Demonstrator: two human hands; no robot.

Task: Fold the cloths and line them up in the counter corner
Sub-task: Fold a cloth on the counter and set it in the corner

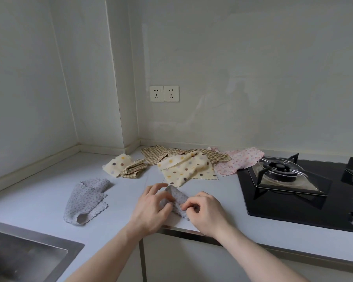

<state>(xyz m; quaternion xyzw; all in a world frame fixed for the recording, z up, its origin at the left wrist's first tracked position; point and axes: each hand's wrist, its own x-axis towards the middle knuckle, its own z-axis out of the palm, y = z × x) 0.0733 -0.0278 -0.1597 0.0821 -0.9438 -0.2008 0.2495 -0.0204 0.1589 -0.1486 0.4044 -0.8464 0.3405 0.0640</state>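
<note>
Right at the tabletop's [222, 210] front edge, a small grey dotted cloth [176, 197] sits bunched between both hands. The left hand [151, 208] curls its fingers round the cloth's left side; the right hand [205, 212] pinches its near right edge. Another grey dotted cloth [86, 202] lies crumpled to the left. Farther back lie yellow spotted cloths [186, 168], brown checked cloths [154, 153] and a pink cloth [239, 160] touching the gas hob [293, 180].
</note>
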